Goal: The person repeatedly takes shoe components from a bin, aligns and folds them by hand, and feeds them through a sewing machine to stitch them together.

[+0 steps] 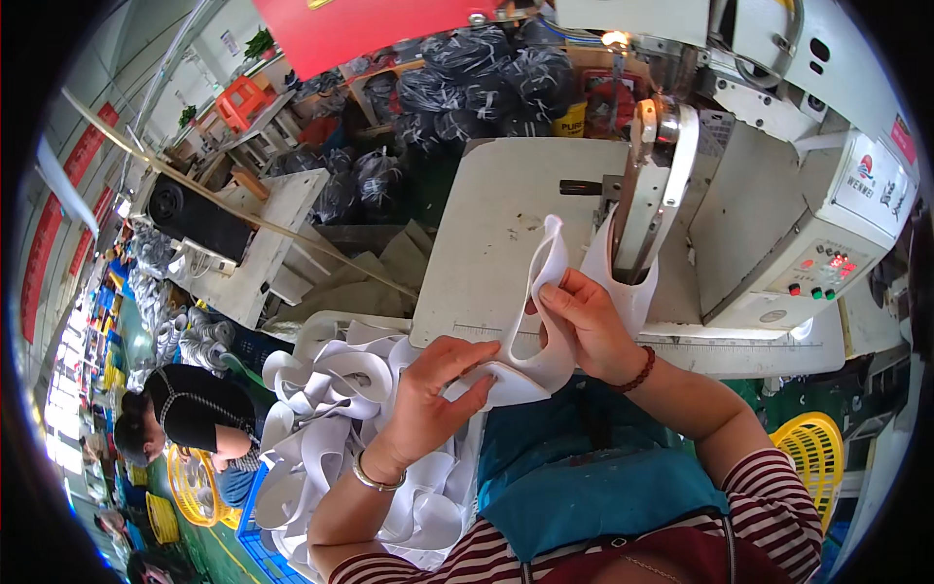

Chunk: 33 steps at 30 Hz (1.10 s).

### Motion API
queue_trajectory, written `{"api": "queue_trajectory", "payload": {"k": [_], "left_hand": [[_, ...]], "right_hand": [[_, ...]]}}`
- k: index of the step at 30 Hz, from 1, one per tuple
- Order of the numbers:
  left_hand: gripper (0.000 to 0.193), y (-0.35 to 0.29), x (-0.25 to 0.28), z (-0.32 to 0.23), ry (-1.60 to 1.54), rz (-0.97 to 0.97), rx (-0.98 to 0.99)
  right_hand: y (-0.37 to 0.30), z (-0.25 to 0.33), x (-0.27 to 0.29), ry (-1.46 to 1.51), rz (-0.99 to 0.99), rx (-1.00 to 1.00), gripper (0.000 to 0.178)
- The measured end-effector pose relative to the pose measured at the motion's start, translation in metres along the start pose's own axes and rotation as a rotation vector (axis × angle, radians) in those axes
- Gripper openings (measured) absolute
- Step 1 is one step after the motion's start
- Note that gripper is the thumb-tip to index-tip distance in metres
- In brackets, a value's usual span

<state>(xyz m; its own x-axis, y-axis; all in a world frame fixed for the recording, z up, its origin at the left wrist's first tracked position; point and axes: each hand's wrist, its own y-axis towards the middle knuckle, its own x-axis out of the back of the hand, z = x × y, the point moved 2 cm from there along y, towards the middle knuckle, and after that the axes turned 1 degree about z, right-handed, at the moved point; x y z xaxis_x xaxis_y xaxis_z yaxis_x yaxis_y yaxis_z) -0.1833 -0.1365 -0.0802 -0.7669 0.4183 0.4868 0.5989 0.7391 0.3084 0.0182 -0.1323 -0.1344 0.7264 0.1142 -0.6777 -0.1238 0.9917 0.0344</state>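
Above my lap I hold a white curved shoe upper (553,360), its band bent into an open loop. My left hand (435,394) pinches its lower left end between thumb and fingers. My right hand (595,326) is closed on its right side, thumb on the near face. Just beyond my right hand, another white upper (628,297) hangs around the lower end of the upright metal arm (650,200) of a machine. A heap of similar white uppers (336,428) lies to the left of my left forearm.
The pale worktable (486,224) stands in front of me. At right is a control box (778,229) with lit red digits and buttons. A blue basket (255,530) and a seated person (199,414) are at left, a yellow basket (812,453) at right, and dark bags (467,88) at the back.
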Motion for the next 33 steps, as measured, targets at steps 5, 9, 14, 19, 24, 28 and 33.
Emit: {"api": "queue_trajectory", "payload": {"k": [5,9,14,19,24,28,33], "left_hand": [[0.033,-0.007,0.002,-0.001,0.212,-0.029,-0.218],[0.025,-0.007,0.007,-0.005,0.186,-0.164,-0.284],[0.032,-0.006,0.076,0.015,-0.791,-0.658,0.109],[0.024,0.047,0.028,0.031,-0.810,-0.058,0.218],[0.037,0.102,-0.043,-0.024,-0.624,0.249,0.176],[0.029,0.112,-0.045,-0.043,-0.778,0.479,0.356],[0.029,0.146,-0.038,-0.059,-0.791,0.429,0.317]], "right_hand": [[-0.010,0.005,0.012,-0.034,-0.088,0.103,0.021],[-0.023,0.016,0.023,-0.047,-0.174,0.247,0.022],[-0.058,0.042,0.033,-0.412,-0.074,0.287,0.022],[-0.058,0.066,0.029,-0.560,0.269,0.217,0.022],[-0.053,0.096,0.021,-0.574,0.380,0.174,0.020],[-0.050,0.118,0.018,-0.499,0.178,0.213,0.026],[-0.049,0.148,0.025,-0.309,0.171,0.187,0.032]]}}
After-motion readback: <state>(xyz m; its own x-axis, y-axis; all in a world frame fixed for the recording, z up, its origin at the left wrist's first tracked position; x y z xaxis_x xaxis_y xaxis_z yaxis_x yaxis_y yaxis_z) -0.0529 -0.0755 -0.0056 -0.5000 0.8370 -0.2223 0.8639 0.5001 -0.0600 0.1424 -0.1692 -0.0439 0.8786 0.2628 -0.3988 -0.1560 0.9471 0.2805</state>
